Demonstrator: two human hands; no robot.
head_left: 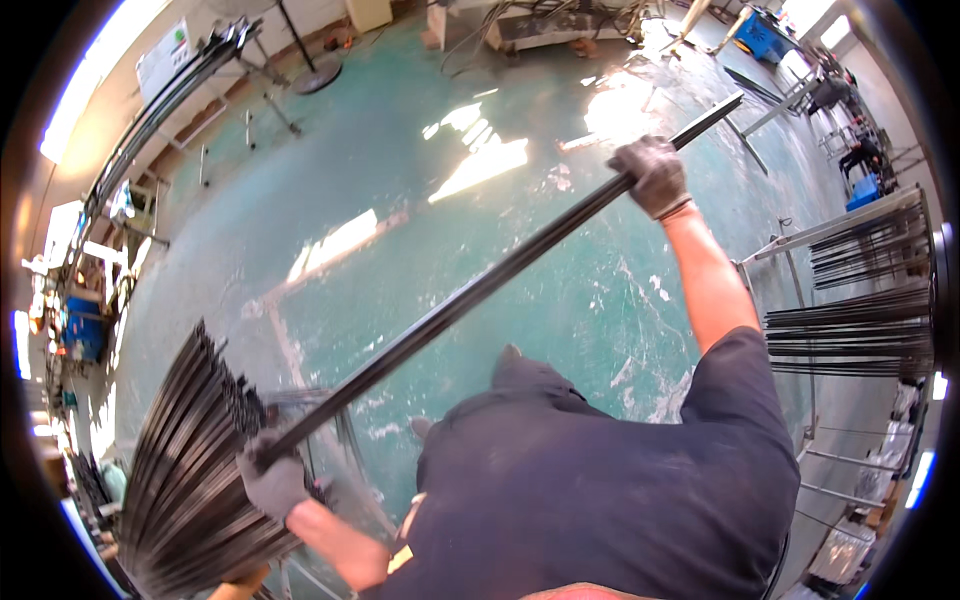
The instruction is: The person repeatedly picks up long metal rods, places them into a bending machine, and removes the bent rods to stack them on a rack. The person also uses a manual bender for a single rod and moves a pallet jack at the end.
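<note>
A bundle of long black metal bars (pixel 480 283) runs slantwise in front of my body, raised above the floor. Its near end is in my left hand (pixel 272 482), which wears a grey glove and is closed around it at the lower left. Towards the far upper end, my right hand (pixel 655 178), in a stained grey glove, grips the same bars with its fingers wrapped over them. How many bars there are is hard to make out. Just beside my left hand lies a big stack of similar black bars (pixel 190 450), their ends fanned out.
On the right, a metal rack (pixel 840 235) carries more thin dark bars (pixel 850 330). A long bench (pixel 165 110) stands along the left wall, with a round-based stand (pixel 318 76) near it. Blue containers (pixel 765 38) sit at the far right. The floor (pixel 400 290) is green and scuffed.
</note>
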